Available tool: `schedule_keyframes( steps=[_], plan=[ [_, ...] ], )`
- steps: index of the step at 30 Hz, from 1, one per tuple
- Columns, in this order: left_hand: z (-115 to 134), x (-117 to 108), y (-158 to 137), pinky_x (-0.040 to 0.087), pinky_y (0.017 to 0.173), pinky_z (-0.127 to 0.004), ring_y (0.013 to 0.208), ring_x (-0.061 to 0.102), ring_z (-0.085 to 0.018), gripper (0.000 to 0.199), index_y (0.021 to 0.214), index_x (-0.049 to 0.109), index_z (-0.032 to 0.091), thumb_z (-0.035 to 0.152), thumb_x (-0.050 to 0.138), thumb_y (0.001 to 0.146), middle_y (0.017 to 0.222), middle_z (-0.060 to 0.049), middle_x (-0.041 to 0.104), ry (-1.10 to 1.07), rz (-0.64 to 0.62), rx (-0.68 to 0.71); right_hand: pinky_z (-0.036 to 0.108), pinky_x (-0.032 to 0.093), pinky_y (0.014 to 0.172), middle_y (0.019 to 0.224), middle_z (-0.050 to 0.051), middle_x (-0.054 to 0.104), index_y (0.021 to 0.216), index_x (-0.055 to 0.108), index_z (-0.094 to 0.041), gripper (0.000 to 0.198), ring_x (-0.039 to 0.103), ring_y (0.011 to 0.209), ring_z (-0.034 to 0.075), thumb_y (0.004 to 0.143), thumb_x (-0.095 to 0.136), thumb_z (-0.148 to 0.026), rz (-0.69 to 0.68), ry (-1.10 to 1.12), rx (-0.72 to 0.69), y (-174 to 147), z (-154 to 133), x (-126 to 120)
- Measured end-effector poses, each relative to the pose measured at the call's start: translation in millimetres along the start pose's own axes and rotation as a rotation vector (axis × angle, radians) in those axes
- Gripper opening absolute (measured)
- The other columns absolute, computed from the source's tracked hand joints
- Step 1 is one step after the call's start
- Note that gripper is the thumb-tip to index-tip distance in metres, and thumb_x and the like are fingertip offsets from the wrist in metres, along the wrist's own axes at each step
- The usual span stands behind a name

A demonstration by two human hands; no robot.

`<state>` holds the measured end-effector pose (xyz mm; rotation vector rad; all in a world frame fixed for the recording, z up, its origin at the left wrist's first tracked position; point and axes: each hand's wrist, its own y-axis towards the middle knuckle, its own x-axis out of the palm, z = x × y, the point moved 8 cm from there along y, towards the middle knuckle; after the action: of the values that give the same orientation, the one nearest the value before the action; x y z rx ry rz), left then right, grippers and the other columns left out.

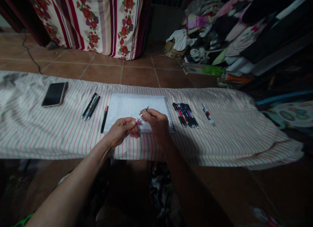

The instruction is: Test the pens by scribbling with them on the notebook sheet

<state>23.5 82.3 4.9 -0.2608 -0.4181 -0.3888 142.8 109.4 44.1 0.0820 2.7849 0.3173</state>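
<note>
Above a spiral notebook (pixel 117 107), both hands meet at a slim white and pink pen (pixel 138 118). My left hand (pixel 122 130) pinches its pink part between thumb and fingers. My right hand (pixel 156 121) grips the other end, where a thin dark tip sticks out above the fingers. Whether the pen is whole or in parts, I cannot tell. The notebook lies open under the hands, its spiral on the right. Left of it lies a black marker (pixel 104 120) with an orange end. Several pens (pixel 186 115) lie side by side to the right.
Further left are a few more pens (pixel 90 106) and a phone (pixel 54 94). A single white patterned pen (pixel 207 114) lies at the right. A striped cloth (pixel 227 129) covers the table. Beyond are a floral curtain (pixel 105 21) and piled clothes (pixel 198 21).
</note>
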Motion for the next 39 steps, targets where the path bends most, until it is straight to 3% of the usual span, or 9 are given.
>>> schedule_keyframes(
  steps=[9,12,18,22,27,30,33,39],
  plan=[
    [-2,6,-1,0.043,0.057,-0.028,0.045,0.051,-0.011,0.026,0.078,0.06,0.01,0.037,0.06,0.077,0.051,0.003,0.049,-0.074,-0.076,-0.008,0.023,0.046,0.058,0.06,-0.001,0.064,0.073,0.067,-0.02,0.024,0.06,0.059,0.013,0.079,0.052,-0.037,-0.039,0.031,0.027,-2,-2,2],
    [2,6,0,0.042,0.06,-0.028,0.052,0.053,-0.011,0.027,0.086,0.061,0.011,0.037,0.058,0.079,0.058,0.002,0.053,0.005,-0.049,0.042,0.024,0.048,0.058,0.062,0.0,0.065,0.074,0.069,-0.02,0.022,0.061,0.06,0.014,0.076,0.055,-0.037,0.013,0.102,0.077,-1,1,-1],
    [6,5,1,0.04,0.061,-0.027,0.055,0.052,-0.011,0.027,0.091,0.06,0.013,0.034,0.062,0.075,0.06,0.0,0.058,0.115,-0.006,0.074,0.027,0.049,0.064,0.073,0.0,0.07,0.087,0.071,-0.022,0.023,0.063,0.065,0.015,0.077,0.055,-0.036,0.004,0.101,0.031,0,3,-2],
    [9,4,1,0.034,0.053,-0.023,0.054,0.052,-0.011,0.026,0.087,0.061,0.012,0.035,0.064,0.073,0.061,-0.001,0.059,0.152,0.028,0.074,0.029,0.049,0.071,0.086,0.001,0.071,0.086,0.071,-0.025,0.022,0.064,0.077,0.017,0.078,0.053,-0.035,-0.021,0.015,-0.036,1,0,1],
    [7,2,2,0.028,0.047,-0.021,0.046,0.043,-0.006,0.024,0.086,0.061,0.013,0.032,0.064,0.072,0.059,0.002,0.055,0.081,0.076,0.053,0.028,0.047,0.076,0.076,0.002,0.071,0.084,0.071,-0.021,0.023,0.064,0.08,0.016,0.081,0.05,-0.03,-0.054,-0.004,-0.11,0,-9,7],
    [5,-1,2,0.026,0.045,-0.02,0.043,0.039,-0.005,0.024,0.082,0.061,0.013,0.033,0.065,0.072,0.053,0.004,0.051,0.061,0.141,0.05,0.028,0.047,0.077,0.08,0.003,0.071,0.073,0.07,-0.02,0.023,0.063,0.084,0.016,0.081,0.049,-0.027,-0.083,-0.015,-0.141,0,-13,9],
    [2,-4,1,0.026,0.045,-0.019,0.043,0.04,-0.005,0.024,0.077,0.061,0.014,0.035,0.068,0.069,0.052,0.004,0.051,0.046,0.202,0.04,0.027,0.048,0.076,0.087,0.003,0.071,0.069,0.069,-0.021,0.023,0.063,0.087,0.015,0.08,0.05,-0.026,-0.089,-0.018,-0.135,0,-12,11],
    [6,-6,-1,0.029,0.045,-0.018,0.044,0.043,-0.005,0.024,0.074,0.061,0.015,0.038,0.066,0.07,0.051,0.004,0.051,0.107,0.245,0.032,0.028,0.047,0.081,0.09,0.003,0.071,0.079,0.07,-0.022,0.02,0.063,0.091,0.016,0.079,0.053,-0.031,-0.087,0.027,-0.089,3,-5,14]
  ],
)
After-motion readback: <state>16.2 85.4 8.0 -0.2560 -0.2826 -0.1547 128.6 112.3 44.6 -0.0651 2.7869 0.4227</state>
